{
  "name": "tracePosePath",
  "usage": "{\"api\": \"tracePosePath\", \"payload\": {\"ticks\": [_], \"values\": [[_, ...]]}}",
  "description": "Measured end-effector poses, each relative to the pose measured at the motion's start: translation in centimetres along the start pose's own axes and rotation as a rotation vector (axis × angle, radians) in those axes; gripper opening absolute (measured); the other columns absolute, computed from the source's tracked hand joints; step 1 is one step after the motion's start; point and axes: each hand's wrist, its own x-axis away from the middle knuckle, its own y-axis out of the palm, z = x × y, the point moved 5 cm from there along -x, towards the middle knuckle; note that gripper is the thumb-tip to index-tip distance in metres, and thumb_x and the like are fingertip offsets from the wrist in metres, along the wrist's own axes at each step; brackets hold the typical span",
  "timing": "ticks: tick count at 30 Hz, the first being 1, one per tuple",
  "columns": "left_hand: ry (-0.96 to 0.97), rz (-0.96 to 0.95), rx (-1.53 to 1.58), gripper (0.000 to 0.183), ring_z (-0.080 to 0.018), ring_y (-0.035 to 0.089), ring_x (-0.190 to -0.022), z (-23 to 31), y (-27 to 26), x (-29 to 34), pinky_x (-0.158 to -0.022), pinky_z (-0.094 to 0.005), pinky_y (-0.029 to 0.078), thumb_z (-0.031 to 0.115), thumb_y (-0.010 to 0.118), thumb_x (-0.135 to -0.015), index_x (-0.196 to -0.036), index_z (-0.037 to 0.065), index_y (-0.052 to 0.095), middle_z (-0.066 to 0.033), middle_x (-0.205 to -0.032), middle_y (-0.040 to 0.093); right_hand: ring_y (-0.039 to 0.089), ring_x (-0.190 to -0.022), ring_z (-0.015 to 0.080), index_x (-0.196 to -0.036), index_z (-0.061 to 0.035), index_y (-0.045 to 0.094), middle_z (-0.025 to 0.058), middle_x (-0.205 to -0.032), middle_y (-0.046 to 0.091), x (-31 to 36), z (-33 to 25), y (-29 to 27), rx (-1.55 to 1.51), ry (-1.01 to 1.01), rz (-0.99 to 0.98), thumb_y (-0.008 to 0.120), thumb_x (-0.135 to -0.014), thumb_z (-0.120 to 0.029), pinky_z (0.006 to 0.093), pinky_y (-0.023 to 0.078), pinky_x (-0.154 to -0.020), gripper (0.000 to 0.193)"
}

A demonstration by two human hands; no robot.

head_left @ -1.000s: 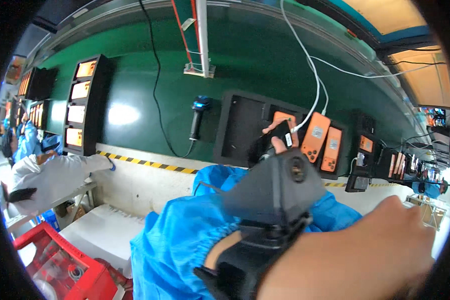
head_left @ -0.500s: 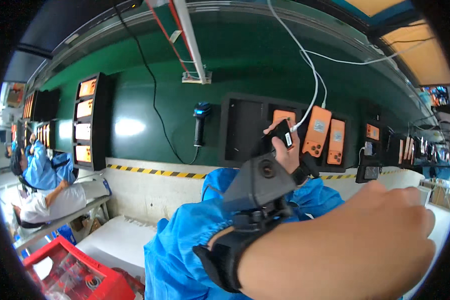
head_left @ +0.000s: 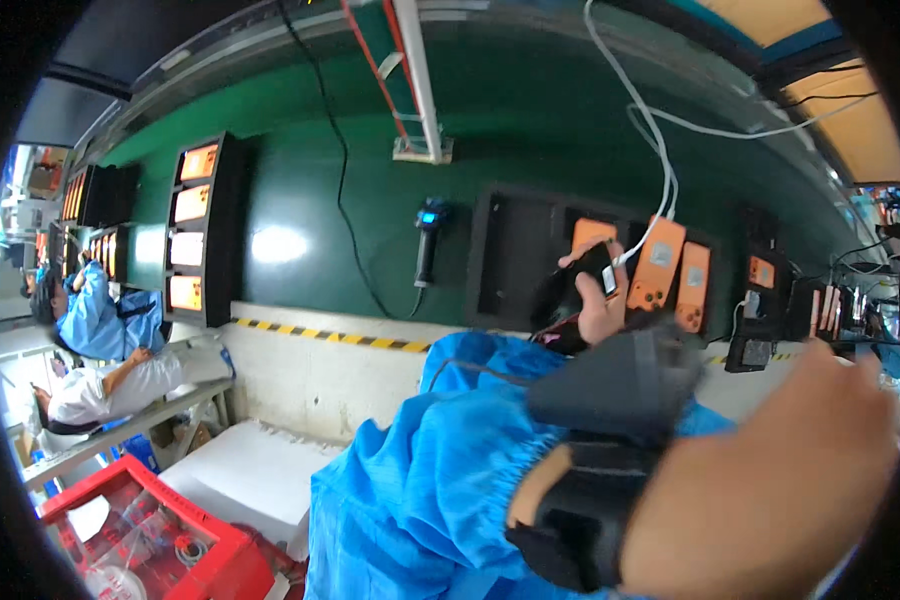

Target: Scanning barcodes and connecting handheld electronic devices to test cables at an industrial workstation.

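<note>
While the green wall [head_left: 300,190] fills the far side of the view, a blue sleeve [head_left: 440,470] covers most of the near ground and leads up to the left hand [head_left: 600,300]. That hand is closed around a small dark handset [head_left: 570,285], thumb over its top edge, holding it up in front of a black tray [head_left: 515,260] fixed to the wall. Just right of the grip hang orange phones [head_left: 660,262], one of them fed by a white cable [head_left: 650,140] that drops from above. Left of the grip, well apart, a black scanner [head_left: 427,240] sits on the wall with a lit blue top. The right hand [head_left: 770,480] looms close and blurred below the grip, a black strap with a dark device [head_left: 610,440] on its wrist; whether its fingers are spread or curled cannot be told. Far down and left of the grip stands a red crate [head_left: 185,530] beside a white foam slab [head_left: 250,470]. Further left, other people in blue and white coats [head_left: 100,350] sit at benches.
</note>
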Motion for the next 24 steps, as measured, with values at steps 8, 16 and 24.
{"api": "tracePosePath", "payload": {"ticks": [8,16,24], "values": [[-0.429,0.388,-0.566,0.013,-0.0232,0.062,-0.072,-16.8,-7.5,10.4,-0.065,-0.0311,0.049,0.002,0.058,-0.072,-0.085,-0.001,0.058,-0.0143,-0.078,0.06,0.053,-0.086,0.0129,-0.109,-0.0022,0.05,0.0052,-0.088,0.054,0.3,1.0,-0.3,-0.093,0.241,0.078,0.053,-0.08,0.001,0.0282,0.042,-0.083,0.029],[-0.574,0.397,-0.685,0.041,-0.035,0.059,-0.09,-23.5,-5.4,20.5,-0.078,-0.0404,0.048,0.02,0.072,-0.07,-0.102,0.0,0.055,-0.0186,-0.096,0.06,0.048,-0.079,0.011,-0.111,-0.0045,0.043,0.0023,-0.086,0.048,-1.1,1.2,1.3,0.022,0.023,0.047,0.052,-0.078,0.001,0.0269,0.043,-0.072,0.034],[-0.736,0.288,-0.671,0.036,-0.0327,0.063,-0.084,-24.0,-6.6,20.4,-0.07,-0.0382,0.05,0.02,0.07,-0.076,-0.104,0.001,0.058,-0.0177,-0.094,0.063,0.054,-0.068,0.0159,-0.103,-0.0046,0.047,0.0031,-0.077,0.052,-2.9,1.8,2.4,0.293,0.046,0.106,0.06,-0.075,-0.007,0.0297,0.044,-0.061,0.031]]}}
